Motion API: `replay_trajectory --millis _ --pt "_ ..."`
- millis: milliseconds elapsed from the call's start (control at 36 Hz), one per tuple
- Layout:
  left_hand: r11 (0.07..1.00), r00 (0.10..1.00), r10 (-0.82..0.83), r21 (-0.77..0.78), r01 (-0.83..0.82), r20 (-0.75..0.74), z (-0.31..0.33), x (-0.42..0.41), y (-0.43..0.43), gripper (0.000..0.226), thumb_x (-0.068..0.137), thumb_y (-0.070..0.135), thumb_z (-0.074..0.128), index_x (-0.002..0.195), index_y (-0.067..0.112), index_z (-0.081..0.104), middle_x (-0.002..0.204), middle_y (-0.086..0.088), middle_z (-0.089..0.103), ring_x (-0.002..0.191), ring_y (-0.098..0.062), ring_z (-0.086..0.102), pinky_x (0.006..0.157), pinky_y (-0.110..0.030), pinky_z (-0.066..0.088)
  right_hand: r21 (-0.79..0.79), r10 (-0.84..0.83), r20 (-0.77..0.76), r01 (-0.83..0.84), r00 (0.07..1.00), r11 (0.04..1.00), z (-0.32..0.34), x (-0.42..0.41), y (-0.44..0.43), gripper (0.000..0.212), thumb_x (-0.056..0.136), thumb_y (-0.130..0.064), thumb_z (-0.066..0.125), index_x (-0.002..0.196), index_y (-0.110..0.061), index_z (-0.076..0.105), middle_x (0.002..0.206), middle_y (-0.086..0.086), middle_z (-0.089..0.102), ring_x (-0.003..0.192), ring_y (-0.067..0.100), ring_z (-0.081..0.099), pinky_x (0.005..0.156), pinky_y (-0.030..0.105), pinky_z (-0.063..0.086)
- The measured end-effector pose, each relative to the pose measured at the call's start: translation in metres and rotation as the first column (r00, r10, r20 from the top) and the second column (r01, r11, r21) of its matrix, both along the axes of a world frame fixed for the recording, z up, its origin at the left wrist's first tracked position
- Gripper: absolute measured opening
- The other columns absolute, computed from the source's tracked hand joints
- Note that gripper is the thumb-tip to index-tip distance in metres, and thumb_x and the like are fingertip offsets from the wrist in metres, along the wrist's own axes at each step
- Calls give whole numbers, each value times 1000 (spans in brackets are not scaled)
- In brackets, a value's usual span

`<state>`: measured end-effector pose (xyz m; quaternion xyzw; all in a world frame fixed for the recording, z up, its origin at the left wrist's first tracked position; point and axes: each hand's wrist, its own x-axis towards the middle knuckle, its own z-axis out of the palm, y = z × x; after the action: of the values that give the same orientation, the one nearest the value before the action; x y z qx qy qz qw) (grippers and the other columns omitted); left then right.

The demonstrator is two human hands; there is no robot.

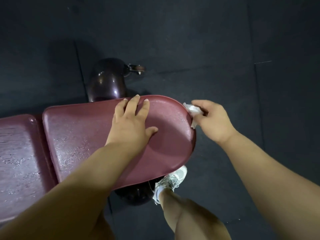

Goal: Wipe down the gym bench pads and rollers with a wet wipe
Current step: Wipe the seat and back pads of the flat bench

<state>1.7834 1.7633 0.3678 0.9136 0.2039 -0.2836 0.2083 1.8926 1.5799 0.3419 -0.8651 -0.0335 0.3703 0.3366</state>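
A maroon seat pad with a rounded right end fills the middle of the view, its surface wet and shiny. My left hand rests flat on it, fingers spread toward the far edge. My right hand grips a crumpled white wet wipe and holds it against the pad's rounded right edge. A second maroon pad lies to the left, also streaked with moisture. A dark glossy roller sits beyond the far edge, and another roller shows under the near edge.
Dark rubber floor mats surround the bench. A small metal bracket with a wheel sticks out beside the far roller. My leg and white sneaker stand on the floor right below the seat pad's rounded end.
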Motion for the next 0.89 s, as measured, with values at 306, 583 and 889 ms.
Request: replay_trajectory --millis 306,583,889 --pt "1000 999 12 6 -12 -45 -3 -10 -38 88 84 54 56 150 29 3 153 5 -23 141 -28 -18 116 -38 4 119 70 -71 -62 995 991 -16 8 -3 17 95 -9 55 96 -18 69 83 -13 64 71 -4 57 65 2 42" --pt "997 999 -48 62 48 -3 -4 -25 -57 81 89 51 49 150 27 2 155 3 -21 142 -26 -15 116 -36 1 40 72 91 -76 993 996 -14 -72 -57 27 94 -7 52 118 -16 60 93 -8 49 81 1 48 73 -1 31" --pt "994 995 -97 49 97 -5 -13 -27 -55 81 90 51 46 150 25 -1 155 1 -23 142 -31 -18 118 -42 4 -51 123 263 -113 957 992 -13 -37 -37 28 92 -10 52 113 -19 67 100 5 68 82 20 55 74 25 39"
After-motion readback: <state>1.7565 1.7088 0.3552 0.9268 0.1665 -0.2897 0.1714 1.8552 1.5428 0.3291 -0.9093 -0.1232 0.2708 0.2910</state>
